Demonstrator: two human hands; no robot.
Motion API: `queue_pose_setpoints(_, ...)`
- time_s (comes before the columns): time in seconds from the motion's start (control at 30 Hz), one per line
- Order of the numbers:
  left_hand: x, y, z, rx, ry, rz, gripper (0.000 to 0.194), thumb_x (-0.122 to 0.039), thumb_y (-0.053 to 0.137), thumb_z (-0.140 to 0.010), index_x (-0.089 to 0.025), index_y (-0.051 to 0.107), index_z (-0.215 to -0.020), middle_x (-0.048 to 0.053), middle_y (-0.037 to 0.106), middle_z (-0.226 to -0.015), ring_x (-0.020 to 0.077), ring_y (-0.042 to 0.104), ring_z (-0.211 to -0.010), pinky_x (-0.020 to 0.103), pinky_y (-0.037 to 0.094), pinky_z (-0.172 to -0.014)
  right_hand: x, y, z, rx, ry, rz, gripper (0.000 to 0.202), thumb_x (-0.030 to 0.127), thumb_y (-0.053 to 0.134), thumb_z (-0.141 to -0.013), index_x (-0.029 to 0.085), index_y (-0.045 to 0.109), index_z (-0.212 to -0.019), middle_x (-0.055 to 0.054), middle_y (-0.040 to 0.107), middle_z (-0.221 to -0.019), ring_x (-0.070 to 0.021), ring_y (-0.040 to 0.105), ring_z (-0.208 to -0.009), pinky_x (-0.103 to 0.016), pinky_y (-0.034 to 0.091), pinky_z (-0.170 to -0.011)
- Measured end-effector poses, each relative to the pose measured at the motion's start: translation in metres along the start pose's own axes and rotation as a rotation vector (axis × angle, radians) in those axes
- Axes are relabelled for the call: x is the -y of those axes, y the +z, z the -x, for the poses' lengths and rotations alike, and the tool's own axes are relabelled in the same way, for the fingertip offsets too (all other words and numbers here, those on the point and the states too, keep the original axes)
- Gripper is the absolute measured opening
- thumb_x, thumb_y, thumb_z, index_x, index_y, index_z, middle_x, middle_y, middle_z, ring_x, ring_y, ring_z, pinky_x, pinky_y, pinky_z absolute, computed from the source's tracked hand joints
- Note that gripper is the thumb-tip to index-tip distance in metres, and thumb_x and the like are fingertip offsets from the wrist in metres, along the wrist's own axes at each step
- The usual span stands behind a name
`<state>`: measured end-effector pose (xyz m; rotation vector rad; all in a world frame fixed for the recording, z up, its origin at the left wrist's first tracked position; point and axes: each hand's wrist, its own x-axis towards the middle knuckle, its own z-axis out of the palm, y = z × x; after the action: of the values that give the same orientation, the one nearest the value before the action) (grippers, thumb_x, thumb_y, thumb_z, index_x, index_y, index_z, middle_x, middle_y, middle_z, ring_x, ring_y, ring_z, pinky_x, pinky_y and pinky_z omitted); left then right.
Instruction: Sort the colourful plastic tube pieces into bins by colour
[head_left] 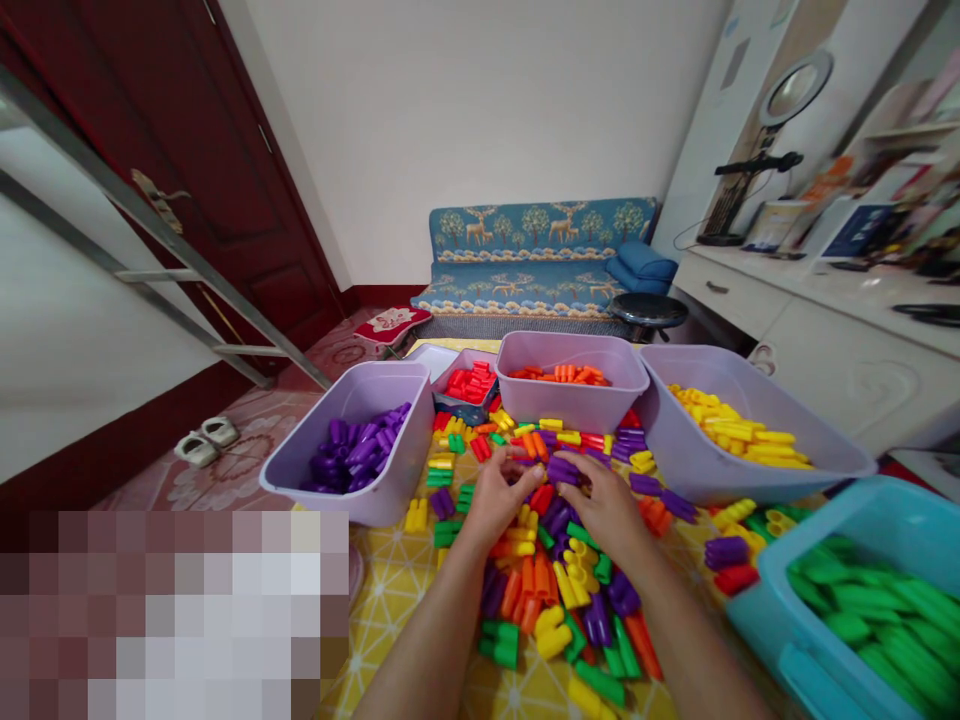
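The right hand (602, 497) has its fingers closed on a purple plastic tube piece (564, 470), held just above the middle of a loose pile of tube pieces (541, 577) in purple, yellow, green, orange and red. The left hand (498, 495) is just beside it, low over the same pile, thumb and fingers partly curled — whether they grip anything, I cannot tell.

The pile is spread across a desk under a yellow tablecloth (386, 570) with white lines. Containers stand around it, each with one colour inside: a lilac tub (409, 455) of purple pieces on the left, a small box (463, 410) of red ones beyond the pile, then another lilac tub (570, 403) with orange pieces. On the right are a third lilac tub (690, 465) with yellow pieces and — nearer the person — a turquoise bin (776, 610) of green ones.
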<state>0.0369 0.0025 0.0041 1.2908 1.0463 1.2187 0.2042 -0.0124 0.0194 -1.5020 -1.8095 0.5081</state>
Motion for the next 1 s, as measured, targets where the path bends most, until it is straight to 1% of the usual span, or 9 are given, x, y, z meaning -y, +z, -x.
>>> queue_pose_setpoints(0.1, -0.001, 0.001, 0.0, 0.016, -0.019, 0.117, 0.051, -0.042, 0.073, -0.068, -0.015, 0.059, -0.109, 0.003, 0.068, -0.076, 0.0151, 0.062, -0.069, 0.026, 0.048, -0.069, -0.002, 0.004, 0.011, 0.0, -0.026, -0.135, 0.039, 0.023, 0.056, -0.078, 0.022, 0.06, -0.117, -0.007, 0.064, -0.117, -0.0226, 0.059, -0.108, -0.039, 0.046, -0.094)
queue_pose_setpoints(0.27, 0.0, -0.002, -0.001, 0.035, -0.045, 0.158, 0.037, -0.043, 0.073, -0.067, -0.013, 0.069, -0.087, 0.003, 0.067, -0.066, 0.0143, 0.061, -0.061, 0.026, 0.048, -0.065, -0.003, 0.009, 0.012, -0.05, 0.025, -0.32, 0.04, 0.028, 0.059, -0.079, 0.021, 0.059, -0.118, -0.007, 0.065, -0.116, -0.0224, 0.061, -0.105, -0.038, 0.047, -0.094)
queue_pose_setpoints(0.33, -0.001, -0.003, 0.0, 0.025, -0.013, 0.12, 0.034, -0.044, 0.068, -0.073, -0.013, 0.07, -0.086, 0.002, 0.065, -0.063, 0.0133, 0.06, -0.061, 0.025, 0.047, -0.064, -0.003, 0.01, 0.012, -0.072, 0.021, -0.33, 0.04, 0.028, 0.06, -0.079, 0.021, 0.059, -0.118, -0.007, 0.065, -0.116, -0.0225, 0.061, -0.106, -0.038, 0.047, -0.094)
queue_pose_setpoints(0.43, -0.004, -0.004, 0.001, 0.071, 0.048, 0.085, 0.032, -0.043, 0.064, -0.078, -0.013, 0.07, -0.09, 0.004, 0.069, -0.075, 0.0145, 0.062, -0.071, 0.025, 0.047, -0.071, 0.001, 0.01, 0.013, -0.067, -0.024, -0.278, 0.038, 0.028, 0.062, -0.078, 0.022, 0.062, -0.115, -0.007, 0.065, -0.115, -0.0229, 0.06, -0.105, -0.038, 0.047, -0.093)
queue_pose_setpoints(0.53, -0.007, -0.003, 0.002, 0.12, 0.083, 0.018, 0.033, -0.037, 0.071, -0.073, -0.013, 0.07, -0.095, 0.007, 0.071, -0.088, 0.017, 0.063, -0.08, 0.027, 0.047, -0.077, 0.007, 0.01, 0.015, -0.064, -0.044, -0.236, 0.038, 0.029, 0.063, -0.077, 0.023, 0.063, -0.114, -0.007, 0.065, -0.114, -0.0235, 0.059, -0.105, -0.039, 0.047, -0.092)
queue_pose_setpoints(0.63, -0.01, -0.002, 0.002, 0.104, 0.097, -0.014, 0.03, -0.033, 0.074, -0.07, -0.013, 0.07, -0.093, 0.007, 0.071, -0.084, 0.0163, 0.063, -0.077, 0.027, 0.048, -0.076, 0.011, 0.01, 0.016, -0.087, -0.019, -0.271, 0.046, 0.031, 0.067, -0.075, 0.024, 0.059, -0.12, -0.006, 0.067, -0.106, -0.0222, 0.061, -0.096, -0.038, 0.048, -0.088)
queue_pose_setpoints(0.73, -0.016, -0.004, 0.001, 0.04, 0.081, 0.103, 0.027, -0.032, 0.075, -0.069, -0.014, 0.068, -0.088, 0.005, 0.07, -0.081, 0.0146, 0.063, -0.072, 0.025, 0.049, -0.071, 0.01, 0.01, 0.016, -0.114, 0.02, -0.391, 0.05, 0.034, 0.066, -0.076, 0.023, 0.055, -0.123, -0.003, 0.067, -0.088, -0.0188, 0.062, -0.08, -0.034, 0.05, -0.079)
queue_pose_setpoints(0.83, -0.028, -0.008, -0.002, -0.075, 0.07, 0.264, 0.029, -0.032, 0.077, -0.066, -0.014, 0.064, -0.086, 0.002, 0.069, -0.075, 0.0117, 0.062, -0.064, 0.022, 0.049, -0.064, 0.005, 0.011, 0.015, -0.159, 0.079, -0.495, 0.045, 0.038, 0.063, -0.078, 0.02, 0.056, -0.12, -0.004, 0.066, -0.089, -0.0185, 0.062, -0.081, -0.032, 0.05, -0.077)
queue_pose_setpoints(1.0, -0.062, -0.023, -0.003, -0.412, 0.124, 0.637, 0.022, -0.022, 0.073, -0.07, -0.016, 0.061, -0.088, 0.0, 0.068, -0.077, 0.008, 0.063, -0.062, 0.022, 0.052, -0.069, 0.0, 0.013, 0.014, -0.176, 0.11, -0.543, 0.043, 0.042, 0.06, -0.08, 0.018, 0.058, -0.115, -0.005, 0.066, -0.091, -0.0191, 0.062, -0.085, -0.033, 0.049, -0.081)
